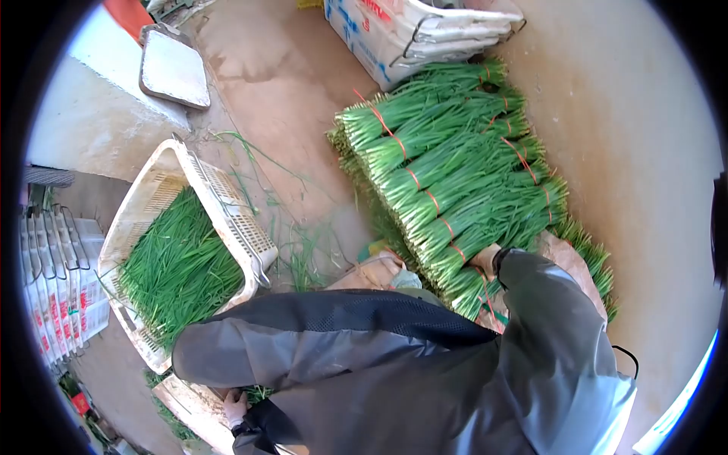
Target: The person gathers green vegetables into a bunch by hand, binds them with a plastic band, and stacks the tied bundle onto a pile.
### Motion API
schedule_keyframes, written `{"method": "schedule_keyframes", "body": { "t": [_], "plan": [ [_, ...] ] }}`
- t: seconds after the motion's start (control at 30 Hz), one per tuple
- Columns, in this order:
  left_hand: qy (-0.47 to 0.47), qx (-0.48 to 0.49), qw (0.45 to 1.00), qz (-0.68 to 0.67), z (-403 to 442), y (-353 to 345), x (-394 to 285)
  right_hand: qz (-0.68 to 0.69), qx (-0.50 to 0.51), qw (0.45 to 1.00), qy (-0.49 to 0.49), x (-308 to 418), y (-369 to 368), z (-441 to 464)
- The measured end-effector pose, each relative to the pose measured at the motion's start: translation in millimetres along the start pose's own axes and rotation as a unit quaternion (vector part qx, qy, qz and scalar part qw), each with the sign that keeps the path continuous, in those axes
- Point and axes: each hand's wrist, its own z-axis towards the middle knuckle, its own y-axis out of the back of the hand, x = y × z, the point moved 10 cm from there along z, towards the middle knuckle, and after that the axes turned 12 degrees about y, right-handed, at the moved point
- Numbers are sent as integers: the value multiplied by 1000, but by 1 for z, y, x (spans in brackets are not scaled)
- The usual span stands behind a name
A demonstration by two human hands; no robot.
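Note:
My right hand point(485, 262) reaches onto the lower end of a large stack of green stalk bundles point(455, 174) tied with red bands. Its fingers close on one bundle at the stack's edge, with the fingertips partly hidden among the leaves. At the lower left, my left hand point(236, 408) is curled on some green stalks point(258, 393) beside a pale board point(189, 406); my sleeve hides part of those stalks. Loose green stalks point(182, 258) fill a white plastic basket point(216, 197) above that hand.
Stacked white crates point(379, 38) stand above the bundles, beside a wall point(629, 136). More crates point(64, 280) are at the far left. A white-topped stool point(174, 68) is at the upper left. Scattered stalks point(303, 250) and a crumpled sack point(375, 271) lie on the floor.

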Motion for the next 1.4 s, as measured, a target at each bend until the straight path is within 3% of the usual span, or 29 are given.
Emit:
{"method": "schedule_keyframes", "body": {
  "t": [0.03, 0.1, 0.13, 0.17, 0.27, 0.37, 0.4, 0.43, 0.5, 0.53, 0.63, 0.7, 0.8, 1.0, 1.1, 1.13, 1.17, 1.23, 1.3, 1.4],
  "plan": [
    [-1, -11, 1000, 13, 1, -1, 4, -21, -14, 1000, 7, 9, 4, -3],
    [-5, -33, 999, 41, 5, -1, 12, -34, 7, 997, -74, 17, 3, -10],
    [14, -23, 1000, -2, 4, -2, 18, -65, -87, 992, -61, 26, 7, -14],
    [16, -27, 1000, -5, 2, -1, 18, -75, -99, 990, -70, 29, 5, -14],
    [29, -36, 999, 4, -3, 1, 20, -60, -37, 986, -153, 25, -5, -5],
    [34, -45, 998, 28, -2, 1, 20, 3, 62, 989, -132, 18, -7, 0],
    [31, -46, 998, 20, -2, 0, 14, -132, -151, 980, 2, 13, -9, 12],
    [31, -50, 998, 11, -1, 1, 14, -88, -79, 993, -15, 4, -10, 16],
    [47, -62, 997, 9, -19, 12, 3, -77, -35, 996, -16, 4, 6, 18],
    [-1, -99, 995, 28, -15, 12, 11, -78, -29, 996, -14, 10, 20, 24],
    [45, -123, 990, -50, -40, 19, 0, -84, -37, 996, -6, 16, 69, 52],
    [2, -155, 988, -15, -66, 32, -24, -87, -47, 995, -4, 28, 112, 82],
    [38, -194, 980, -11, -84, 36, -9, -112, -61, 992, 24, 56, 178, 139],
    [57, -268, 960, -63, -114, 26, 31, -182, -108, 969, 125, 160, 300, 230],
    [68, -296, 948, -94, -139, 26, 48, -183, -199, 941, 204, 243, 368, 262],
    [78, -301, 945, -100, -155, 31, 48, -161, -244, 927, 235, 272, 390, 270],
    [86, -306, 942, -105, -169, 37, 48, 43, -325, 899, 290, 244, 411, 317],
    [96, -315, 936, -123, -186, 37, 61, 45, -404, 839, 362, 319, 455, 313],
    [93, -338, 927, -132, -194, 31, 76, -66, -483, 748, 450, 411, 474, 282],
    [117, -362, 911, -157, -215, 35, 91, -189, -411, 776, 440, 491, 469, 298]
  ]
}}
